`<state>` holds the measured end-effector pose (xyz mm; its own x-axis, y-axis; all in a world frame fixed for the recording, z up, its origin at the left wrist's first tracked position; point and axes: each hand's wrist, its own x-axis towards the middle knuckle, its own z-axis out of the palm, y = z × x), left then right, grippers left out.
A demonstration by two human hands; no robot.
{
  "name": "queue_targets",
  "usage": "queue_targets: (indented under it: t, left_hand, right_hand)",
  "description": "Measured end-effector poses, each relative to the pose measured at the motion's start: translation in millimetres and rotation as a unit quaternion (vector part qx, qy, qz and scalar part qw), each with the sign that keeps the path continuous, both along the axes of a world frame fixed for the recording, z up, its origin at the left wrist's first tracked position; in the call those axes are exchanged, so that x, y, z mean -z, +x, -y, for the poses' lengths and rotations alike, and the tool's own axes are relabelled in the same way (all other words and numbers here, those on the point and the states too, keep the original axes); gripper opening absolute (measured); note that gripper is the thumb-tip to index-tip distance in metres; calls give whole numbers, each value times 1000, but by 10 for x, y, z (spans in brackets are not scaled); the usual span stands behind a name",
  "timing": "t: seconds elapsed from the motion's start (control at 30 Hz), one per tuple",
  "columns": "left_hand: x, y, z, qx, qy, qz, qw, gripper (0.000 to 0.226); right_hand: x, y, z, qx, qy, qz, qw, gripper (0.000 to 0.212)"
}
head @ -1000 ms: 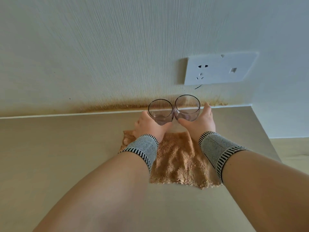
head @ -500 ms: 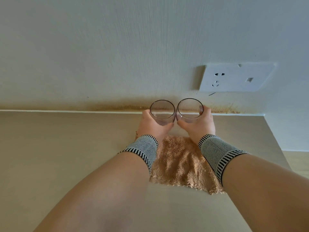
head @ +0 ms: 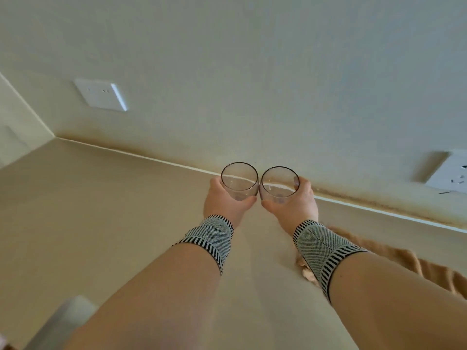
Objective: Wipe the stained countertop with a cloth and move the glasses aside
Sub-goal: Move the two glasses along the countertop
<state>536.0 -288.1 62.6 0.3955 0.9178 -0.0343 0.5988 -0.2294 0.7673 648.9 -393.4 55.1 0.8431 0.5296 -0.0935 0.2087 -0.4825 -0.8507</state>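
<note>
Two clear glasses are held side by side near the back edge of the counter [head: 106, 223], their rims touching or very nearly so; the left glass [head: 239, 181] sits in the left hand [head: 225, 200], whose fingers curl round its far side while the thumb lies along its near side; the right glass [head: 279, 185] sits in the right hand [head: 293, 204] in the same fashion, thumb at the front and a fingertip showing through the glass wall on the far right; both glasses look empty and upright; whether their bases rest on the counter or hang just above it I cannot tell, since the hands hide them. Each wrist wears a knitted grey band with a black-and-white striped edge, the left band [head: 211, 238] and the right band [head: 321, 248]; bare forearms run down to the lower frame. A tan fluffy cloth [head: 417, 263] lies on the counter to the right of the right forearm, partly hidden by it, well apart from the glasses. Brown staining [head: 358, 198] runs along the foot of the wall, behind and to the right of the glasses, above the pale seam where wall meets counter. A white wall plate [head: 101, 94] is fixed on the wall far left; a white socket [head: 452, 173] sits at the right edge. A pale grey object [head: 63, 322], blurred, shows at the lower left.
</note>
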Motion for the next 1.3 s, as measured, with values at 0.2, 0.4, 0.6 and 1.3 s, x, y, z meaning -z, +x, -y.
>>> queue_targets:
  t: [0.2,0.4,0.6,1.3]
  left_hand:
    - [-133,-987,-969,-20,13,3,1000,82]
    - [-85,-1701,-1807,-35,6,-17,999,82]
    - [15,-1868,-2325,-54,-26,-10,998,81]
    - [717,-1617,-3945,-44,-45,-7,998,76]
  right_hand:
    - [-104,-945,-1030,-26,23,-3,999,98]
    - [-116,-1650,-1883,-35,18,-17,999,99]
    - [-38,-1829,-2449,-42,0,-21,999,98]
    - [660,-1699,-3960,-29,-46,-42,998,99]
